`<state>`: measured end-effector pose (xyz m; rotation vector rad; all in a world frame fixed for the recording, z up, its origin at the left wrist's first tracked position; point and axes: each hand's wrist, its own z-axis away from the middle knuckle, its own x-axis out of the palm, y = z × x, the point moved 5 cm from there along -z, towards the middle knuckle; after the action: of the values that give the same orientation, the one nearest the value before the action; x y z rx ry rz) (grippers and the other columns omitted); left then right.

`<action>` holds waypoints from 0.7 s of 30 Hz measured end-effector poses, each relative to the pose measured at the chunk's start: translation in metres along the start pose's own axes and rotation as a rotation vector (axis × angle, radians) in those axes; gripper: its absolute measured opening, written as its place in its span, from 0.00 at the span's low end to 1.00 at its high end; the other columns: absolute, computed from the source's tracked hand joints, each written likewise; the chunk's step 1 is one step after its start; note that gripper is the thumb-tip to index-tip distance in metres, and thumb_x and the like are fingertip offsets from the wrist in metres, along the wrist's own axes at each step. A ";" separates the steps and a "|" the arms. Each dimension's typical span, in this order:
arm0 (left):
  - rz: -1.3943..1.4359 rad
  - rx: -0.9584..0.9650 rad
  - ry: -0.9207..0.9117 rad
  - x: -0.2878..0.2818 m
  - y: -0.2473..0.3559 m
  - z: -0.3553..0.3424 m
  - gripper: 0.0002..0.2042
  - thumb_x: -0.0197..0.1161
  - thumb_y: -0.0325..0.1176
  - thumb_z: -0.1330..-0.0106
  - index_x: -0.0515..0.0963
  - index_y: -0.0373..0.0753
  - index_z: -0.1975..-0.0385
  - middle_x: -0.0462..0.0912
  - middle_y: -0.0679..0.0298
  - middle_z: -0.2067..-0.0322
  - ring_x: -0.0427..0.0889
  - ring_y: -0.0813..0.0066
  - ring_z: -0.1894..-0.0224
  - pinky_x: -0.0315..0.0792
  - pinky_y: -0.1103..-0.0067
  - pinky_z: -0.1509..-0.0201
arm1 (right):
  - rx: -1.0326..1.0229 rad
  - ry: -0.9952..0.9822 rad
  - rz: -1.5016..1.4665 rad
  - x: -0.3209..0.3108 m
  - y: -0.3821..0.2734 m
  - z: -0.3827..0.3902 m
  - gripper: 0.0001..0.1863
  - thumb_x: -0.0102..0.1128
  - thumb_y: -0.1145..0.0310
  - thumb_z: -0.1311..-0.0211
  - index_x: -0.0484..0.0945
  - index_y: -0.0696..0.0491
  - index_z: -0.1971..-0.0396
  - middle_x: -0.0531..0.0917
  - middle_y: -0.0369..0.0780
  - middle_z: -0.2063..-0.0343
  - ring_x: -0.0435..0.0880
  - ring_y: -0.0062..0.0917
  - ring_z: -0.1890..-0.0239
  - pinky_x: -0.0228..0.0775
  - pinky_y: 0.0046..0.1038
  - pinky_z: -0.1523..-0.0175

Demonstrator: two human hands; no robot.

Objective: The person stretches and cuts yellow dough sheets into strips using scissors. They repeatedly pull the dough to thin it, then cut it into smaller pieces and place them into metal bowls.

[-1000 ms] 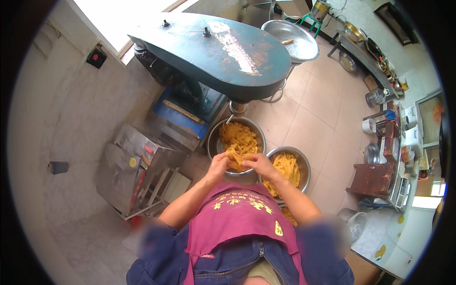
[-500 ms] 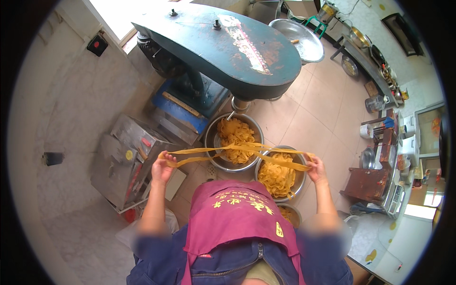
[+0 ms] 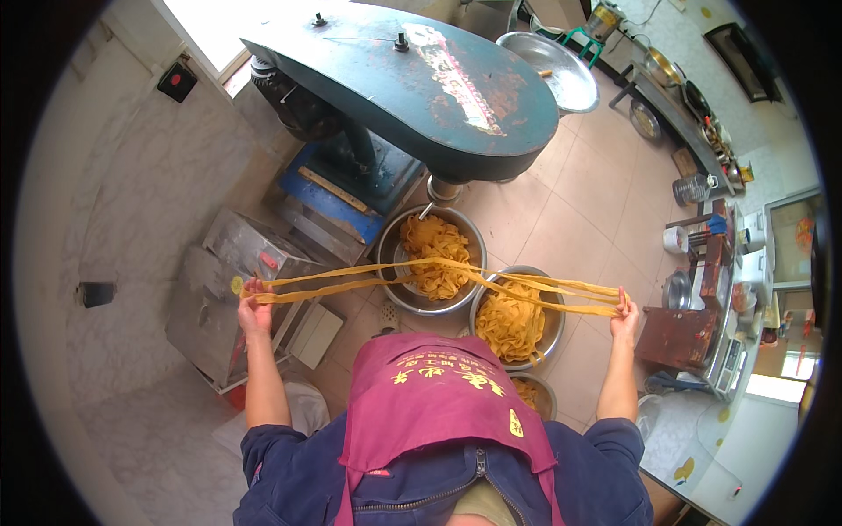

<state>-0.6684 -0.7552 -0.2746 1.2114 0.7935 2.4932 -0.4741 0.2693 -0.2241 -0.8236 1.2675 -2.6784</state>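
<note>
yellow strips (image 3: 447, 263) pinched by fingers of left hand (image 3: 254, 300) and right hand (image 3: 624, 316), held stretched above left bowl (image 3: 390, 256) and right bowl (image 3: 558, 322); stretching judged in hand; gentle, even tension seemingly called for next.

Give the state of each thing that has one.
Left hand, closed on flat yellow strips
Right hand, closed on flat yellow strips
Flat yellow strips, stretched between both hands
Steel bowl beneath teal machine, heaped with strips
Steel bowl beside it, heaped with strips
Third bowl, partly hidden, holding strips
Teal machine, running or stopped: cannot tell
Blue jacket, zipped partway
</note>
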 end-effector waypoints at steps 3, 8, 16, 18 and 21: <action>0.023 -0.049 -0.090 0.020 0.000 0.013 0.24 0.45 0.18 0.40 0.76 0.38 0.44 0.80 0.58 0.42 0.79 0.61 0.38 0.68 0.46 0.28 | 0.072 -0.031 0.036 0.015 0.013 0.021 0.17 0.51 0.73 0.30 0.75 0.62 0.44 0.79 0.48 0.36 0.64 0.11 0.85 0.69 0.11 0.74; -0.100 -0.412 -0.493 0.168 -0.087 0.146 0.24 0.56 0.21 0.41 0.76 0.42 0.42 0.80 0.59 0.41 0.80 0.61 0.39 0.67 0.45 0.28 | 0.509 -0.455 0.148 0.131 0.085 0.149 0.27 0.54 0.80 0.33 0.69 0.59 0.33 0.82 0.43 0.41 0.62 0.06 0.85 0.61 0.08 0.78; -0.294 -0.885 -1.025 0.292 -0.234 0.302 0.28 0.59 0.28 0.32 0.65 0.34 0.30 0.80 0.52 0.46 0.80 0.57 0.39 0.71 0.62 0.31 | 0.618 -0.870 0.523 0.273 0.166 0.300 0.37 0.51 0.85 0.37 0.56 0.57 0.26 0.78 0.51 0.39 0.82 0.26 0.65 0.76 0.21 0.65; -0.506 -0.813 -1.230 0.295 -0.254 0.321 0.23 0.54 0.25 0.26 0.66 0.35 0.31 0.80 0.58 0.47 0.79 0.68 0.40 0.70 0.70 0.31 | 0.615 -0.933 0.498 0.276 0.180 0.303 0.36 0.50 0.86 0.37 0.56 0.58 0.27 0.76 0.53 0.38 0.82 0.27 0.62 0.77 0.26 0.58; -0.400 -0.795 -1.235 0.289 -0.257 0.321 0.20 0.54 0.33 0.21 0.69 0.36 0.32 0.81 0.59 0.45 0.76 0.70 0.37 0.69 0.71 0.31 | 0.597 -0.985 0.427 0.298 0.167 0.320 0.33 0.47 0.86 0.38 0.60 0.60 0.31 0.76 0.54 0.39 0.83 0.32 0.57 0.77 0.33 0.47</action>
<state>-0.5974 -0.2997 -0.0748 1.6220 -0.2558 1.0944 -0.5980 -0.1471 -0.0507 -1.2991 0.3224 -1.7090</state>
